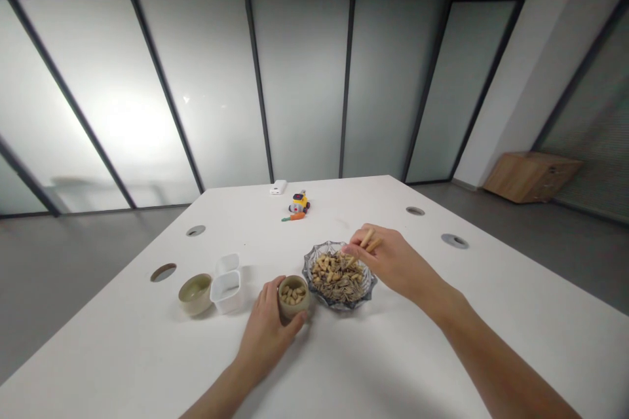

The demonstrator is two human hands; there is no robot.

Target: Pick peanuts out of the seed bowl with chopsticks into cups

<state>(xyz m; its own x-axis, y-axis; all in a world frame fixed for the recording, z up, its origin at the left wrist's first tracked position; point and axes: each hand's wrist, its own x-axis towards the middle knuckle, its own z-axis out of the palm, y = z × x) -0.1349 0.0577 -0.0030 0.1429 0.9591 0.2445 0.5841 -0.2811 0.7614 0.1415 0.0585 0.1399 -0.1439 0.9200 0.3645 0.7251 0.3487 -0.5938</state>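
My left hand (268,324) wraps round a small olive-green cup (293,313) on the table, with several peanuts (293,294) inside. Right beside the cup stands a scalloped clear glass bowl (363,294). It holds unshelled peanuts (329,267) towards its left and back, and striped sunflower seeds (341,289) towards the front. Over the bowl's right rim, my right hand (381,254) is closed on a pair of wooden chopsticks (367,237). Their tips reach down among the nuts and seeds; whether they pinch anything is too small to tell.
Left of the cup are a green bowl (195,304) and two clear plastic containers (228,301). Further back lie a yellow toy vehicle (299,203), an orange carrot-shaped object (296,217) and a white box-like device (278,187). The white table (393,366) has several round cable holes (455,241).
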